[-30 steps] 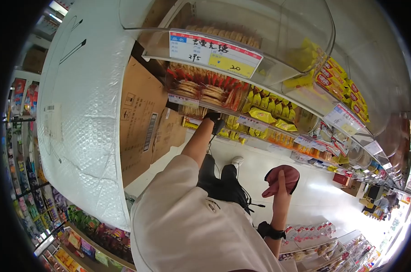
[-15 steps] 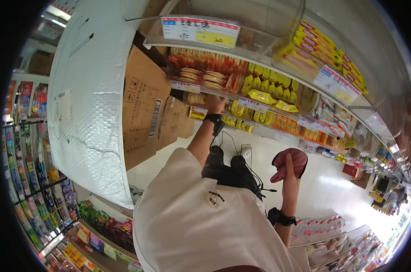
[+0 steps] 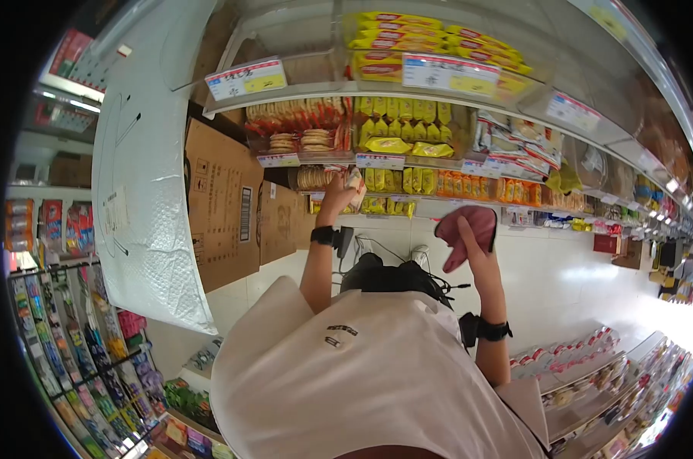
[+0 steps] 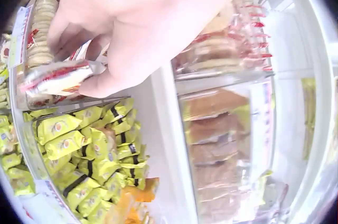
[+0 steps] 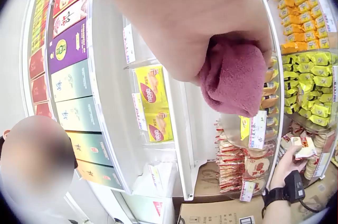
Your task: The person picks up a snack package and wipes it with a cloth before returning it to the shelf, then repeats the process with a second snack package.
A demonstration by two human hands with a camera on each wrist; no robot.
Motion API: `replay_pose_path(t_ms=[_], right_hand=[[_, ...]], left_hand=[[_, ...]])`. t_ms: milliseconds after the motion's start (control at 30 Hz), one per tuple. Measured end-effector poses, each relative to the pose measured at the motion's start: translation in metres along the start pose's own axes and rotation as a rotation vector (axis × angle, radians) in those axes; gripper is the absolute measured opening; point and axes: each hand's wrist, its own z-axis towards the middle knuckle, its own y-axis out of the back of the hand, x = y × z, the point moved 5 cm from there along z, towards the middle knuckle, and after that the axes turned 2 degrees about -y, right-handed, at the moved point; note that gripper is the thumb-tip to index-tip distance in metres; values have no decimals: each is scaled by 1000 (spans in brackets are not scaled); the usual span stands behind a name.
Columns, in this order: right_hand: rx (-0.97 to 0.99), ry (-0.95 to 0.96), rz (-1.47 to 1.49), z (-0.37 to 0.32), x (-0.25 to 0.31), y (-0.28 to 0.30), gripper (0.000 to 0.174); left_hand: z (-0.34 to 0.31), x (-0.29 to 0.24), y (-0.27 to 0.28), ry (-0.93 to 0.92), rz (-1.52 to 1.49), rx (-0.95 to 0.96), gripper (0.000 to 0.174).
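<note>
In the left wrist view my left hand (image 4: 121,23) pinches a white and red wrapped packet (image 4: 60,76) between thumb and fingers, above a bin of round biscuits (image 4: 43,28). The head view has this hand (image 3: 337,196) at the lower shelf, beside bins of yellow-wrapped snacks (image 3: 385,180). My right hand (image 3: 477,249) grips a folded maroon cloth (image 3: 469,229) over the floor, away from the shelf. The cloth (image 5: 235,76) covers most of the fingers in the right wrist view.
Brown cartons (image 3: 224,206) and a white foil-wrapped block (image 3: 144,206) stand left of the shelves. Clear bin fronts with price labels (image 3: 450,73) jut out above the hands. Another person (image 5: 39,168) is at the left edge of the right wrist view. More racks (image 3: 591,382) stand behind.
My left hand has come back from the lower shelf bin, and a packet now shows in it. The right hand still holds the cloth. The head view has shifted along the shelves.
</note>
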Motion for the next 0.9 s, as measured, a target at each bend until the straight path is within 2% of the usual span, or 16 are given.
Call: replay_pose_path(t_ms=[33, 67, 133, 200, 233, 333, 367, 467, 500, 600, 633, 700, 767, 800, 867, 900], right_hand=[[35, 93, 47, 4, 4, -6, 30], [73, 186, 93, 9, 7, -9, 31], [98, 165, 113, 11, 10, -8, 32], [62, 154, 187, 12, 18, -17, 32], [-20, 332, 103, 19, 16, -18, 31], [-7, 589, 39, 12, 49, -36, 30], [43, 562, 44, 6, 55, -41, 28], [-140, 1206, -466, -17, 88, -60, 39], [-2, 1113, -560, -15, 100, -65, 55], [44, 1051, -534, -5, 97, -49, 61], [-20, 1065, -541, -4, 97, -44, 56], [10, 727, -248, 16, 71, -28, 49], [-21, 496, -1, 31, 50, -12, 33], [-52, 390, 133, 34, 46, -6, 28], [-171, 439, 235, 33, 57, 6, 27], [-195, 446, 241, 33, 57, 9, 31]], left_hand=[[-28, -52, 11, -35, -168, 76, 46], [-41, -89, 22, -40, -164, 179, 47], [-66, -135, 31, -35, -161, 377, 47], [-84, -169, 35, -82, -384, 276, 44], [-93, -194, 41, -77, -456, 255, 45], [-122, -275, 58, -96, -603, 228, 51], [-128, -292, 58, -110, -638, 225, 53], [-143, -321, 50, -481, -685, 116, 59], [-163, -351, 59, -426, -548, 79, 58], [-170, -363, 57, -386, -431, 3, 52], [-159, -356, 47, -506, -562, 18, 42], [-162, -357, 39, -338, -461, 27, 38], [-159, -361, 27, -420, -491, 27, 33], [-160, -365, 24, -389, -588, 46, 33], [-167, -374, 20, -315, -779, 82, 32], [-167, -381, 20, -345, -795, 101, 31]])
